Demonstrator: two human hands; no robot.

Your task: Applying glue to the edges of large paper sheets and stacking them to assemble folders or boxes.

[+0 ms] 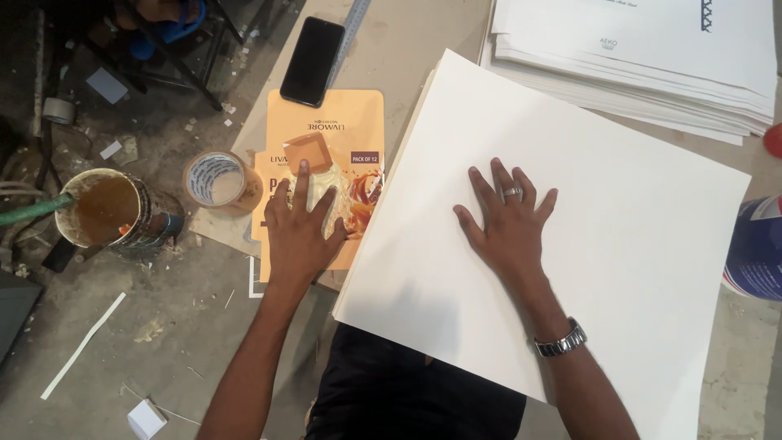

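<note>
Scanning left to right: a dark flat object is cut off at the left edge, can't tell what it is. Tin can point(110, 210) of brown liquid stands on the dirty floor with a green hose end point(32, 209) running into it; can label unreadable. Tape roll point(217, 180) lies flat just right of the can, at the corner of the brown board.

Orange flat pouch point(326, 155) lies on the board, long axis running near to far, its top print upside down to the camera, so its top end points away from the person. Picture of a brown cube and cream swirl on it; lower part hidden under the left hand point(300, 232). Left hand is flat, palm down, fingers spread, pressing on the pouch, gripping nothing. Black phone point(313, 61) lies screen dark on the pouch's far edge, beside a metal ruler point(350, 28) cut off at the top.

Large white sheet point(619, 204) sits centre-right on the table, turned at an angle, one corner pointing up-left; near corner cut off by the bottom frame, and more sheet edges show beneath its left side. Right hand point(509, 224) rests flat on it, fingers splayed, ring and wrist watch visible, holding nothing.

Stack of white printed sheets point(652, 65) top right, cropped. Blue and white container point(757, 248) cut off at the right edge.
</note>
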